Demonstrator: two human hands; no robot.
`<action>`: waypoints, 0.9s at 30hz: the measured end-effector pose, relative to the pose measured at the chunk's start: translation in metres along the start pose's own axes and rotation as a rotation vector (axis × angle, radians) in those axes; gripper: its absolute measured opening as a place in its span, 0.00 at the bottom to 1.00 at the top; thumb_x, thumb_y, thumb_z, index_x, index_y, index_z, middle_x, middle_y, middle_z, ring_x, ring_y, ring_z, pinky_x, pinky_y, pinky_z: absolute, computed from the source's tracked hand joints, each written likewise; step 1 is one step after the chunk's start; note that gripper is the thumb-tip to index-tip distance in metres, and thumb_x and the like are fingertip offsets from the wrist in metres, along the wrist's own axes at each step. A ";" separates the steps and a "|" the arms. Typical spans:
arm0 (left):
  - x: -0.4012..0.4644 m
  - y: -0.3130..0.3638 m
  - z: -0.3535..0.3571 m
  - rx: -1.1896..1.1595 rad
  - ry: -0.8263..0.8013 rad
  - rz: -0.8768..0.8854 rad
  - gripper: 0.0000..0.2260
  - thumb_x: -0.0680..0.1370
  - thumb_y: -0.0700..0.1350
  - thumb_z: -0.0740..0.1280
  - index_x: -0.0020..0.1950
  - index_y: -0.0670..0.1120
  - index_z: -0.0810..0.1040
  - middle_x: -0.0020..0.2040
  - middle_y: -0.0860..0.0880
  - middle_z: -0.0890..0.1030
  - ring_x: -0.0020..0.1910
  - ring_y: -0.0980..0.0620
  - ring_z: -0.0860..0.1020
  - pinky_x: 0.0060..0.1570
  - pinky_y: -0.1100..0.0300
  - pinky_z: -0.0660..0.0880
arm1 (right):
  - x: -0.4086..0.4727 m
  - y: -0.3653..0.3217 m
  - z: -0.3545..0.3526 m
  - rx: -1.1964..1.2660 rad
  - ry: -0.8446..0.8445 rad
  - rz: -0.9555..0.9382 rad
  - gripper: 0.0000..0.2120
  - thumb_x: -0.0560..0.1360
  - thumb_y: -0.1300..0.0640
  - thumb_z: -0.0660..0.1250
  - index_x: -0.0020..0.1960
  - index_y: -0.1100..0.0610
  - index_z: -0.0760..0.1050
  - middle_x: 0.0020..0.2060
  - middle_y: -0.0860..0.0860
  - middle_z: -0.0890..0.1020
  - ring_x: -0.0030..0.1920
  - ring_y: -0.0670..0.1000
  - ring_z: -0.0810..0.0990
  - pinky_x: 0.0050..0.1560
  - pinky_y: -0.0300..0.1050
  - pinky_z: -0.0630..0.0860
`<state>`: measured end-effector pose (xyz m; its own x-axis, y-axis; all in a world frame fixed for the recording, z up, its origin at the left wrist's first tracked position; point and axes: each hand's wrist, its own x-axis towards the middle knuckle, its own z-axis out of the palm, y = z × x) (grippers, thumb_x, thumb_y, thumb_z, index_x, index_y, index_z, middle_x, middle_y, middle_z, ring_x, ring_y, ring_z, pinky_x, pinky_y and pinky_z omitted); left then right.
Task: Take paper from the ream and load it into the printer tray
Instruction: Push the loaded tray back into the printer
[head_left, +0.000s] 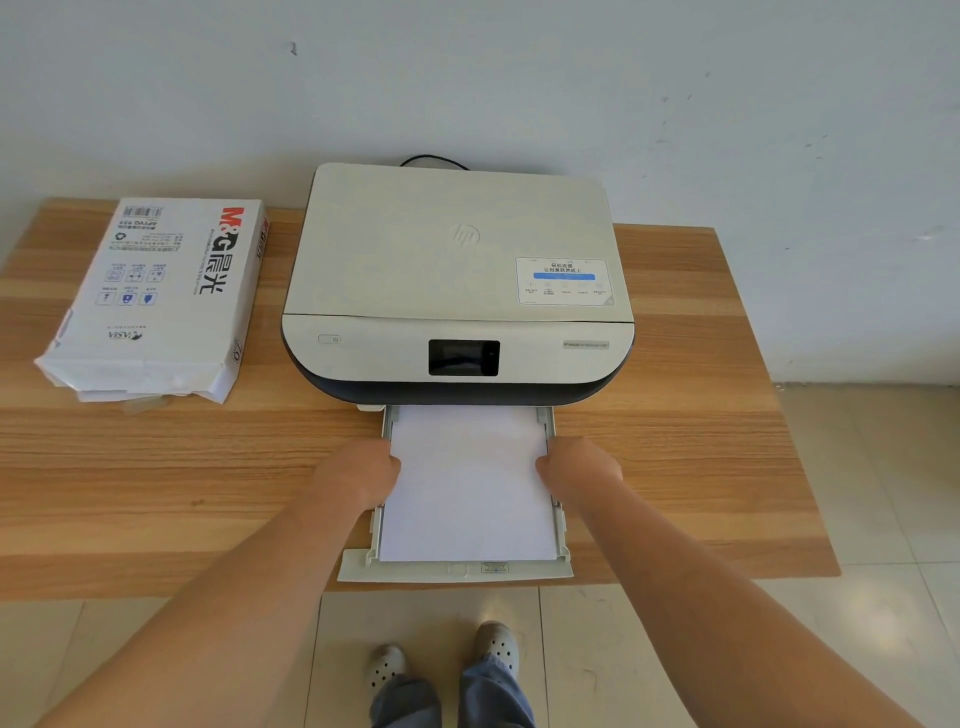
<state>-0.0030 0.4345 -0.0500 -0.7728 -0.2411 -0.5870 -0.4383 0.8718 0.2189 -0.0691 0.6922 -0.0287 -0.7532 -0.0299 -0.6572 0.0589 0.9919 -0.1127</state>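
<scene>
Two feet in perforated clogs (441, 662) stand on the tiled floor below the desk (675, 441) edge; above them both forearms reach forward to the pulled-out printer tray (457, 570); a white paper stack (467, 493) lies in it, long axis running straight away from the person into the printer (457, 291). Left hand (358, 475) sits at the stack's left edge, right hand (579, 467) at its right edge, level with each other; each grip looks curled against the paper or side guides, though the fingertips are hidden, so whether they pinch cannot be told. Judged from this, the coming move is a push forward along that axis. Farther left, well apart, lies the opened ream (156, 296).
</scene>
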 end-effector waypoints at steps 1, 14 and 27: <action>-0.001 0.000 0.000 -0.004 -0.002 -0.002 0.13 0.81 0.46 0.54 0.54 0.43 0.77 0.49 0.46 0.79 0.48 0.49 0.77 0.45 0.59 0.73 | 0.000 0.000 0.000 0.006 -0.004 -0.001 0.11 0.75 0.60 0.54 0.52 0.55 0.73 0.38 0.50 0.74 0.43 0.55 0.77 0.38 0.45 0.70; -0.004 0.003 0.001 0.019 0.005 0.002 0.14 0.81 0.45 0.53 0.60 0.43 0.75 0.57 0.44 0.78 0.54 0.47 0.77 0.53 0.55 0.75 | 0.000 -0.001 0.001 0.013 0.005 0.007 0.15 0.76 0.61 0.54 0.58 0.55 0.74 0.48 0.54 0.78 0.45 0.56 0.78 0.42 0.46 0.73; -0.043 0.004 0.008 0.181 0.315 0.279 0.18 0.79 0.56 0.57 0.65 0.49 0.68 0.55 0.48 0.76 0.52 0.50 0.75 0.51 0.55 0.75 | -0.033 0.014 0.023 -0.071 0.348 -0.337 0.17 0.79 0.43 0.56 0.60 0.53 0.69 0.53 0.51 0.77 0.51 0.53 0.76 0.51 0.49 0.74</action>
<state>0.0325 0.4519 -0.0298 -0.9641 -0.0800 -0.2530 -0.1278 0.9756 0.1786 -0.0283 0.7047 -0.0255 -0.8975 -0.3200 -0.3035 -0.2619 0.9404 -0.2170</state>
